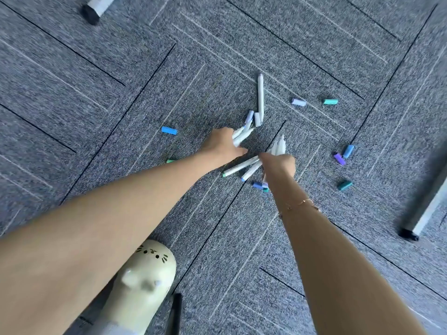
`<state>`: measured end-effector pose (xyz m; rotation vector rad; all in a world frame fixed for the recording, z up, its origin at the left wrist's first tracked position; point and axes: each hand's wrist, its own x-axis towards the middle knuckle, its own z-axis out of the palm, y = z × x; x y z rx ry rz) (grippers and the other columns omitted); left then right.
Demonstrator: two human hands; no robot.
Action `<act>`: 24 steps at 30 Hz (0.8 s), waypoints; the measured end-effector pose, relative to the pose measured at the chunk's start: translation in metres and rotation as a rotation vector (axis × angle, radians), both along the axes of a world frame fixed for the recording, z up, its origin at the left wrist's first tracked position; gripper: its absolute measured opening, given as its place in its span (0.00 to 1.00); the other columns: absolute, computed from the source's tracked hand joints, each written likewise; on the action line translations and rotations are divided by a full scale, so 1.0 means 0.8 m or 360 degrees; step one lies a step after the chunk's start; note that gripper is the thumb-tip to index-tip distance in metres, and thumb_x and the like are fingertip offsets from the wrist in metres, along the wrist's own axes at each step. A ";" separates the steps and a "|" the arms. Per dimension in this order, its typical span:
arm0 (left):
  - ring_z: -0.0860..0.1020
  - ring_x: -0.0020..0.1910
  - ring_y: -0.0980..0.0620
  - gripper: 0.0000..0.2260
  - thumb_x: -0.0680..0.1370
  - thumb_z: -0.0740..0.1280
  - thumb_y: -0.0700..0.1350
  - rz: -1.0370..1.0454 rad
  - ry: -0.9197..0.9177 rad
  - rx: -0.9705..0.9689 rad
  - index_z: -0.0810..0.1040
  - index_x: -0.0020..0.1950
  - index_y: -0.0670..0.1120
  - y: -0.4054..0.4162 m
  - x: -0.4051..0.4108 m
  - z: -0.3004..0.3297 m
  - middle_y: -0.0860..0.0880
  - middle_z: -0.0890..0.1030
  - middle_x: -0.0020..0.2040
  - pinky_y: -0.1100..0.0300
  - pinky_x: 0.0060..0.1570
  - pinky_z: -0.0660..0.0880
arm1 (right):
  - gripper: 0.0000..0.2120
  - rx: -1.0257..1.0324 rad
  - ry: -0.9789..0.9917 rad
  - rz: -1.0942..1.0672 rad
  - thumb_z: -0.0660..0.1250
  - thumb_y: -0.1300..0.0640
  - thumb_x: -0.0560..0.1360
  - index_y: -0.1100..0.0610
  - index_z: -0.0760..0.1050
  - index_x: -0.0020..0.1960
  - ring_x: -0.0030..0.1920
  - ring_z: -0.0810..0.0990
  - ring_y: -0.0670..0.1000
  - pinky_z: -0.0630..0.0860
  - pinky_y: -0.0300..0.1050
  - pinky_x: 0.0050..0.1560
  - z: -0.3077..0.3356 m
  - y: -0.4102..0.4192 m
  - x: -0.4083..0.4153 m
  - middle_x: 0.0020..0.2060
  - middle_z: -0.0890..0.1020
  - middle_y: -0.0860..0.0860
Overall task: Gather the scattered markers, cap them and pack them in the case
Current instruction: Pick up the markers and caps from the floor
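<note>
Nearby, loose caps (pixel 339 158) (carpet (pixel 96 97)), cat-faced case (pixel 142 284).

Floor's all grey carpet tile (pixel 242 39), speckled, with thin dark and pale lines running at angles across it. A white furniture leg (pixel 95 7) with a black foot pokes in top left, another leg (pixel 425 213) far right. Even daylight, soft shadows.

1 head-worn view, facing steeply down, carpet floor (pixel 96 105) at arm's reach
</note>
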<state>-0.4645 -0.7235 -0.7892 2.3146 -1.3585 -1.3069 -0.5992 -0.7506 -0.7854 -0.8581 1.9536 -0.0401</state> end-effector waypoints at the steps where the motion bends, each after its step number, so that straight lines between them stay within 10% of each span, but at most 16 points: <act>1: 0.66 0.29 0.57 0.16 0.72 0.72 0.54 0.0036 0.0050 0.0009 0.70 0.44 0.45 0.001 -0.001 -0.001 0.52 0.69 0.34 0.63 0.26 0.59 | 0.11 -0.0029 0.0014 0.0009 0.68 0.56 0.74 0.60 0.68 0.40 0.32 0.72 0.48 0.74 0.40 0.32 0.000 -0.002 -0.002 0.34 0.73 0.51; 11: 0.79 0.41 0.48 0.15 0.73 0.71 0.43 -0.0420 -0.0125 0.0092 0.75 0.57 0.38 0.020 -0.023 0.000 0.45 0.78 0.47 0.57 0.42 0.79 | 0.14 -0.0394 0.0249 0.0866 0.64 0.54 0.77 0.64 0.71 0.56 0.28 0.71 0.47 0.69 0.37 0.26 0.015 -0.046 -0.031 0.36 0.74 0.52; 18: 0.75 0.34 0.51 0.19 0.73 0.71 0.44 -0.0412 -0.0290 0.0213 0.73 0.61 0.39 0.023 0.024 0.004 0.47 0.75 0.44 0.62 0.30 0.71 | 0.11 -0.0716 0.0610 0.2125 0.60 0.64 0.79 0.59 0.68 0.60 0.33 0.74 0.52 0.70 0.42 0.33 0.023 -0.099 -0.013 0.38 0.75 0.55; 24: 0.71 0.30 0.54 0.17 0.74 0.70 0.45 -0.0345 -0.0323 0.0178 0.73 0.58 0.38 0.024 0.072 0.006 0.49 0.70 0.37 0.64 0.25 0.68 | 0.24 -0.0919 0.0715 0.2388 0.57 0.67 0.80 0.53 0.61 0.73 0.38 0.73 0.52 0.72 0.44 0.41 0.007 -0.119 0.014 0.42 0.76 0.56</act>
